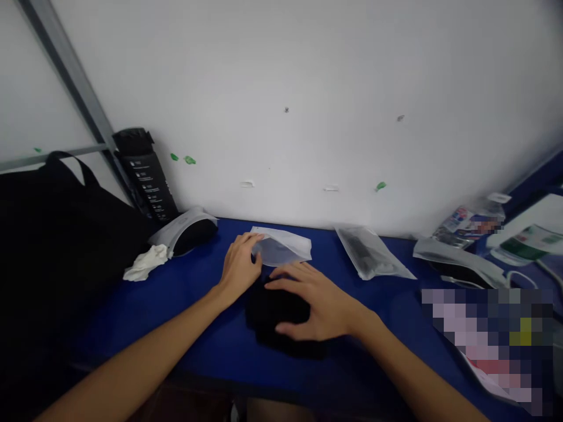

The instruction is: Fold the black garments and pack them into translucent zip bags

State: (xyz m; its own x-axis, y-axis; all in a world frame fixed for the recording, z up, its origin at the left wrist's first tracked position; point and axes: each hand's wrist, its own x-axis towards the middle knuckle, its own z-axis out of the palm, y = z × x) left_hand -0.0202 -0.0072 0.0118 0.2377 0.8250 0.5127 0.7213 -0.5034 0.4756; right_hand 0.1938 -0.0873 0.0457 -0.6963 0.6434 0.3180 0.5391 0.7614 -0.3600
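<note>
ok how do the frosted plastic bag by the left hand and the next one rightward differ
The frosted plastic bag by the left hand shows nothing dark inside; the frosted plastic bag to its right shows dark contents. The hand touches the first, not the second. Both lie on the blue table.

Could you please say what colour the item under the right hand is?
The item is black, as the head view shows.
</note>
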